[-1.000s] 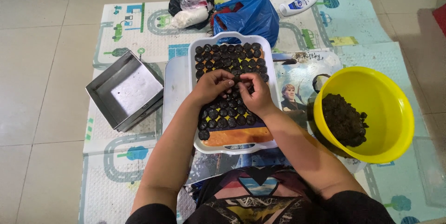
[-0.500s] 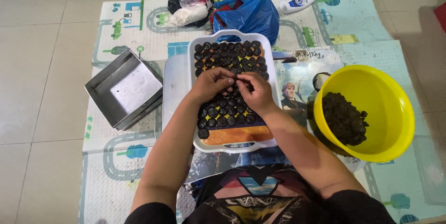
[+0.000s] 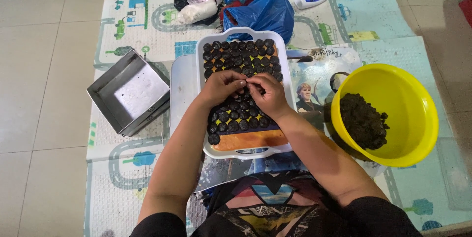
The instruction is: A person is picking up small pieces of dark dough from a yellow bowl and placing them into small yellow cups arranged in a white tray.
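Not much has moved in the last second: both hands stay bunched over the middle of the white tray (image 3: 204, 65), left hand (image 3: 221, 85) and right hand (image 3: 265, 92) fingertip to fingertip, pinching a small dark ball (image 3: 247, 83) between them. So the shaping goes on. Rows of balls (image 3: 241, 55) fill the tray; the yellow bowl (image 3: 413, 119) of dark mix (image 3: 361, 119) sits to the right.

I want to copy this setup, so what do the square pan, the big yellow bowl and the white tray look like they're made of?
Square pan: likely metal, steel or aluminium; dull grey sheen with a pale reflection on its base.
Yellow bowl: probably plastic; bright uniform colour, smooth, slightly glossy rim.
White tray: apparently moulded plastic; rounded corners and cut-out handles.
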